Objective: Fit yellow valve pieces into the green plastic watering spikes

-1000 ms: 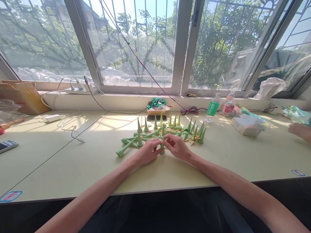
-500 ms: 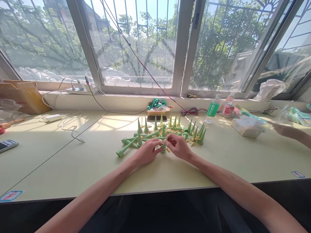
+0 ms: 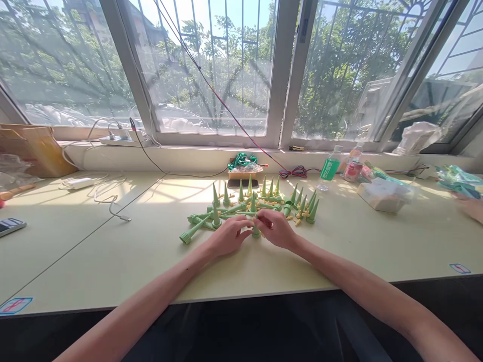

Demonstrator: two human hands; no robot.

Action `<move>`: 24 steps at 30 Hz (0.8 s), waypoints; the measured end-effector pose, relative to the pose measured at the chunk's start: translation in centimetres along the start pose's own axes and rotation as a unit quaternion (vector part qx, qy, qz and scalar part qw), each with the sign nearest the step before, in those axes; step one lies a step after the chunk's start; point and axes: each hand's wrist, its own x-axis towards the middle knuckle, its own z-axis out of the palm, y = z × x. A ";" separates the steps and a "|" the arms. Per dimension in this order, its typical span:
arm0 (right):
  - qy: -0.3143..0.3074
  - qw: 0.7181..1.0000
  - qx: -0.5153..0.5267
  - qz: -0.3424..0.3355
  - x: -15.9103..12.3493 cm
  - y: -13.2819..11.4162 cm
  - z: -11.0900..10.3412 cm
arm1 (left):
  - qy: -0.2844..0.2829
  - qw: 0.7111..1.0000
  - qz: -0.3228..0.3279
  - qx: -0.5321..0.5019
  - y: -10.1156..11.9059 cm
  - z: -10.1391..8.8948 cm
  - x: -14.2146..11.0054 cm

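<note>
My left hand (image 3: 231, 235) and my right hand (image 3: 276, 228) meet at a green cone-shaped plant watering spike (image 3: 256, 232) standing on its wide end at the near side of the group. The right thumb and fingers pinch its upper part, which they hide. Curled left fingers and thumb close on its left side; their exact contact is partly hidden. Behind stand several more green watering spikes (image 3: 216, 217), while others, such as a long green one (image 3: 195, 229), lie on their sides. Small yellow valve pieces (image 3: 299, 221) are scattered among them.
A black phone (image 3: 242, 184) lies before a small box (image 3: 247, 175) of green tubing. Right of it are a bottle (image 3: 329, 170), a can (image 3: 353, 171) and a tissue pack (image 3: 383, 194). Another person's hand (image 3: 471, 207) is at the far right. White cables (image 3: 109, 198) lie left.
The spike between my hands has shifted slightly right, and my left fingertips cover less of it. The other person's hand reached toward the tissue pack, then moved back right. My forearms barely moved.
</note>
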 end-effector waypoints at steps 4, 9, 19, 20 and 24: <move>-0.040 0.990 -0.084 -0.106 -0.1 -0.8 -0.2 | -0.004 1.000 0.020 -0.004 0.3 0.0 0.0; -0.068 0.979 -0.126 -0.148 0.2 -2.2 -0.8 | -0.001 1.000 0.020 -0.017 0.5 0.1 0.0; 0.024 0.983 -0.180 -0.027 4.8 -2.1 -6.7 | 0.032 0.999 -0.028 0.022 0.6 -0.3 0.3; 0.041 0.980 -0.196 -0.015 5.6 -1.6 -7.5 | 0.027 0.999 -0.029 0.021 0.6 -0.2 0.2; 0.058 0.953 -0.293 0.058 8.5 1.2 -10.2 | -0.003 0.999 -0.029 0.026 0.6 -0.1 0.2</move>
